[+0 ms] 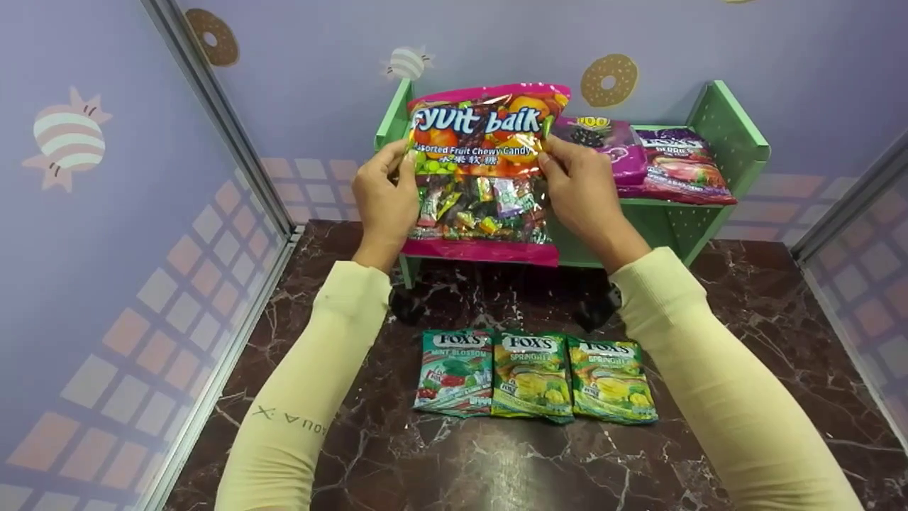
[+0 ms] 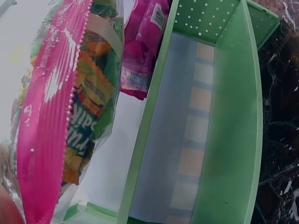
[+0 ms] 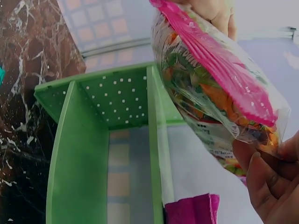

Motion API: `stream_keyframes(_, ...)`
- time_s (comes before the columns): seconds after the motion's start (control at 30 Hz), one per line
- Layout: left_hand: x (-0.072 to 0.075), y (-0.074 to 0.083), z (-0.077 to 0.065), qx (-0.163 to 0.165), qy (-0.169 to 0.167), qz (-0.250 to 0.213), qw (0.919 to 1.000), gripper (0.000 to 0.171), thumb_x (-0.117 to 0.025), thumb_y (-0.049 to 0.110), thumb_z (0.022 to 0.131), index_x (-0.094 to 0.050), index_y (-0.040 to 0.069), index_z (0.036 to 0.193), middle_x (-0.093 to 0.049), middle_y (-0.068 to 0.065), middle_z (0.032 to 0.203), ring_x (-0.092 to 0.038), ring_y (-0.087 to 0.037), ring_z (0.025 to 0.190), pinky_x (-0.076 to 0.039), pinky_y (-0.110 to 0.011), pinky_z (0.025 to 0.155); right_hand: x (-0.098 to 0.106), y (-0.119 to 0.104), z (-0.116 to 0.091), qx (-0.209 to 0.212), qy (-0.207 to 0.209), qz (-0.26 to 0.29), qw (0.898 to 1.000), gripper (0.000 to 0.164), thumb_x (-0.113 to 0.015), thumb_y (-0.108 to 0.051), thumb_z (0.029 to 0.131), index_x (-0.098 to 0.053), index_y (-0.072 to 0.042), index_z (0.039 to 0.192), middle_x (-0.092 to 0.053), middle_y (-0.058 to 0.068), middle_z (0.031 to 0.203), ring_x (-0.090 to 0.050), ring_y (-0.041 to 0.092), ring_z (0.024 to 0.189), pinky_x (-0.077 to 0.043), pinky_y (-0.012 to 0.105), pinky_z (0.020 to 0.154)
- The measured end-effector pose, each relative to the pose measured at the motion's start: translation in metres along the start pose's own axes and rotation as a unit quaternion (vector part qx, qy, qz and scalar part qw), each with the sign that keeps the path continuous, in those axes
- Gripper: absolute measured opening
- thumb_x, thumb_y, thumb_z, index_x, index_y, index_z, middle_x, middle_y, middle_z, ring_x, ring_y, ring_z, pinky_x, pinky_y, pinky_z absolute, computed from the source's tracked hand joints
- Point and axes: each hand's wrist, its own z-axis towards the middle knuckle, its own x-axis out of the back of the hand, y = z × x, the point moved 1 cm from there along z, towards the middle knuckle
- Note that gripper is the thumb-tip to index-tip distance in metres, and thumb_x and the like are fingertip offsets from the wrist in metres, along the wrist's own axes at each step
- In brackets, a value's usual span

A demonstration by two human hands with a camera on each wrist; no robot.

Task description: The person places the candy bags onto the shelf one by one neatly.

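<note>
One candy bag (image 1: 482, 188) is being held up in front of a green shelf (image 1: 741, 128), the left hand (image 1: 389, 191) and right hand (image 1: 585, 186) pinching its opposite edges between thumb and fingers; three smaller packets (image 1: 532, 380) are lying below.

Pink-sealed clear plastic bag (image 3: 219, 74): held by your right hand (image 3: 275, 182) and left hand (image 3: 216, 13).
Green perforated shelf (image 3: 79, 154): behind it.
</note>
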Motion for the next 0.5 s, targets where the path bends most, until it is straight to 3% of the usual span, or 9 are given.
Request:
stream_keyframes(0.27, -0.010, -0.002, 0.012, -0.010, -0.002, 0.022, 0.9997, 0.025, -0.058, 0.011, 0.096, -0.069, 0.004, 0.118, -0.072, -0.011, 0.114, -0.069, -0.018, 0.099, -0.053, -0.027, 0.085, 0.000, 0.004, 0.015, -0.005, 0.010, -0.027, 1.000, 0.037, -0.049, -0.018, 0.102, -0.055, -0.012, 0.138, -0.061, 0.006, 0.134, -0.058, 0.016, 0.120, -0.046, 0.032, 0.104)
stream_keyframes(0.37, -0.013, -0.002, 0.016, -0.005, -0.005, 0.037, 0.9993, 0.026, -0.058, 0.012, 0.097, -0.068, 0.005, 0.120, -0.071, -0.010, 0.117, -0.068, -0.017, 0.104, -0.052, -0.025, 0.089, 0.001, 0.004, 0.020, -0.017, 0.003, -0.036, 0.999, 0.039, -0.047, -0.021, 0.102, -0.052, -0.013, 0.140, -0.057, 0.005, 0.139, -0.053, 0.016, 0.128, -0.041, 0.031, 0.109)
stream_keyframes(0.5, -0.016, 0.000, 0.021, 0.004, -0.013, 0.065, 0.9978, 0.027, -0.057, 0.015, 0.098, -0.068, 0.008, 0.122, -0.071, -0.007, 0.118, -0.068, -0.013, 0.105, -0.052, -0.022, 0.089, 0.003, 0.004, 0.027, -0.032, -0.002, -0.046, 0.998, 0.039, -0.046, -0.023, 0.103, -0.051, -0.015, 0.141, -0.057, 0.003, 0.140, -0.052, 0.015, 0.126, -0.040, 0.031, 0.111)
